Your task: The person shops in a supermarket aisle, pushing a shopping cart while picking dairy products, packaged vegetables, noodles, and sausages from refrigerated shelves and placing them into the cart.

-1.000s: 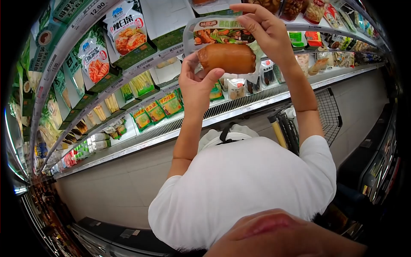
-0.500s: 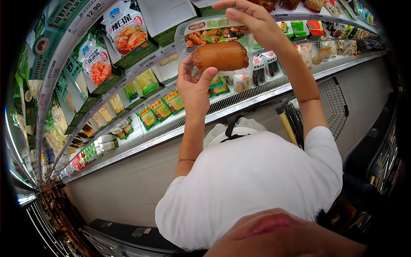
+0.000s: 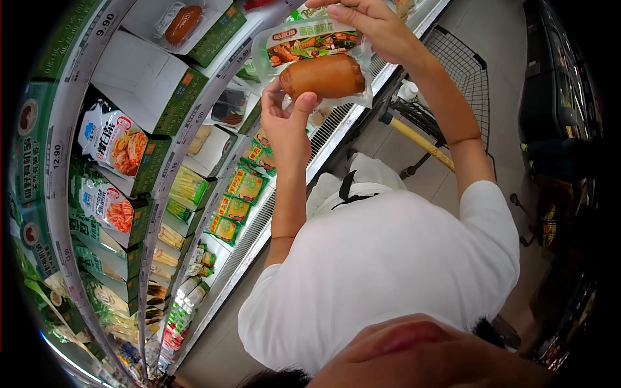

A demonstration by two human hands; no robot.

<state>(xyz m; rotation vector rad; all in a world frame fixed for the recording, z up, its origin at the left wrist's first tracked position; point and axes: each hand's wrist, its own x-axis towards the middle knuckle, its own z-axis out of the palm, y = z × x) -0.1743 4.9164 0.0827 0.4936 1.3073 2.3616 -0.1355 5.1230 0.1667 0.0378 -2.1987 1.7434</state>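
A clear sealed sausage pack [image 3: 323,75] is held up in front of me, with one thick brown sausage inside. Its upper part carries a printed label with a food picture. My left hand [image 3: 288,126] grips the pack's lower left edge, thumb in front by the sausage and fingers partly behind the plastic. At the upper right corner, my right hand [image 3: 381,32] has its thumb and fingers closed on the edge. Some fingertips of both hands are hidden or cut off by the frame.
Chilled shelves on the left hold kimchi bags [image 3: 121,145], boxed trays and yellow-green packets [image 3: 246,184]. Another sausage pack [image 3: 183,26] lies in a tray at the upper left. A wire shopping cart [image 3: 460,74] with a yellowish handle stands on my right.
My view and body have turned, so the shelves now run steeply down the left and the cart shows more. Both hands still hold the sausage pack, slightly further left in view.
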